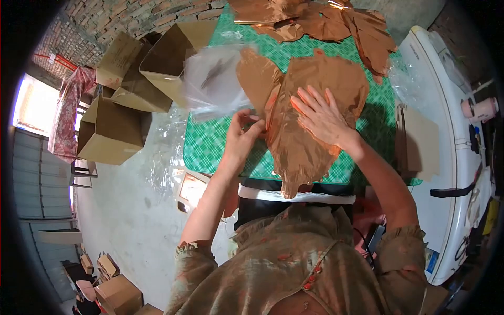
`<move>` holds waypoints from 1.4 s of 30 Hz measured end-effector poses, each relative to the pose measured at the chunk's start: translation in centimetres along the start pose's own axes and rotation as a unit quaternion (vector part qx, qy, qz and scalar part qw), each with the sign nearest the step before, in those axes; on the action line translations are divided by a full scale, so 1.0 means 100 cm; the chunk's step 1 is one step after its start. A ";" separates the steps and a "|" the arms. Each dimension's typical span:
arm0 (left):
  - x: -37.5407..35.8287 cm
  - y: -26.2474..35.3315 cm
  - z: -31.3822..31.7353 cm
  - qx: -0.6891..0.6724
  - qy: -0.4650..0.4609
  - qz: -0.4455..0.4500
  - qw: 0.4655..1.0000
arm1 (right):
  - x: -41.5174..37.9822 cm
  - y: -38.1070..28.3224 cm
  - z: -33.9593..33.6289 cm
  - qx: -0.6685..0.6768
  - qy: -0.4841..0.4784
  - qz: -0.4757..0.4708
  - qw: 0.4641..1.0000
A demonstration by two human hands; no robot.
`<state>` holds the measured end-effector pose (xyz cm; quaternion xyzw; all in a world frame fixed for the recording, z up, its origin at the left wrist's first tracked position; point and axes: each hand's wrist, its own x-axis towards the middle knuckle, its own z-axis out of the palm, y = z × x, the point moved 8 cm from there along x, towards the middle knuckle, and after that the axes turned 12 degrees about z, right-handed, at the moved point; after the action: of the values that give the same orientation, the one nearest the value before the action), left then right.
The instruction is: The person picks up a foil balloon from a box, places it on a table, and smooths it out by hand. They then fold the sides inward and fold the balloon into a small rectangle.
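Note:
A large flat copper-coloured foil piece (310, 142) lies on the green checked tabletop (205, 147), its narrow end reaching over the front edge. My right hand (323, 115) rests flat on it, fingers spread. At its left edge my left hand (245, 131) has its thumb and fingers bent close together; whether they pinch the foil is too small to tell. A stack of clear plastic bags (215, 84) lies just beyond my left hand. More crumpled copper foil pieces (320, 23) are at the table's far side.
Open cardboard boxes (118, 128) stand at the left. Flat cardboard sheets (417, 142) lean at the table's right side, beside a white appliance (451, 157). Clear plastic film (168, 152) hangs by the left edge. More boxes (118, 295) sit on the floor at the lower left.

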<state>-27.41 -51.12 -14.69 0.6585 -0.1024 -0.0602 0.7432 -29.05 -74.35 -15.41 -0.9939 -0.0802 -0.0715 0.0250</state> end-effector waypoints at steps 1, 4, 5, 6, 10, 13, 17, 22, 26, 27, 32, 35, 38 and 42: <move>0.000 0.000 0.001 -0.015 -0.004 -0.007 1.000 | 0.001 0.000 -0.001 0.003 0.001 0.000 1.000; 0.003 0.000 0.007 0.034 -0.046 -0.033 0.998 | -0.001 0.000 -0.002 0.005 0.003 0.000 1.000; 0.006 0.000 0.010 0.066 -0.065 -0.042 0.995 | 0.000 0.000 -0.002 0.005 0.004 0.000 1.000; 0.011 0.002 0.013 0.086 -0.079 -0.049 0.992 | 0.000 0.001 -0.002 0.003 0.008 -0.001 1.000; 0.039 -0.002 0.017 0.148 -0.090 -0.023 0.985 | -0.001 -0.001 0.000 0.012 -0.003 0.002 1.000; 0.060 -0.007 0.023 0.160 -0.093 0.040 0.982 | 0.001 0.001 -0.001 0.016 -0.003 0.004 1.000; 0.062 0.004 0.035 0.231 -0.093 0.115 0.962 | 0.000 0.000 -0.001 0.031 0.004 0.002 1.000; 0.056 0.013 0.058 0.186 -0.090 0.151 0.967 | 0.001 0.001 -0.001 0.017 -0.037 0.020 0.999; 0.059 -0.003 0.077 0.167 -0.104 0.199 0.960 | 0.002 0.001 -0.002 -0.022 -0.076 0.024 0.997; 0.053 0.002 0.087 0.180 -0.135 0.200 0.954 | 0.002 0.001 -0.004 0.001 -0.080 0.029 0.996; 0.041 0.007 0.111 0.150 -0.189 0.200 0.950 | 0.003 0.005 0.002 0.051 -0.023 0.017 0.998; 0.043 0.006 0.111 0.092 -0.189 0.238 0.948 | 0.004 0.002 -0.010 0.100 -0.075 0.036 0.992; 0.050 0.009 0.102 0.088 -0.183 0.187 0.961 | 0.003 -0.001 -0.006 0.015 -0.093 0.031 0.995; 0.065 0.026 0.096 0.234 -0.148 0.188 0.942 | 0.002 -0.004 -0.010 -0.013 -0.190 0.033 0.981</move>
<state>-23.38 -61.52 -10.60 0.7662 -0.3441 0.0091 0.5426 -29.01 -74.01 -14.34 -0.9918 -0.0495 0.1180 -0.0007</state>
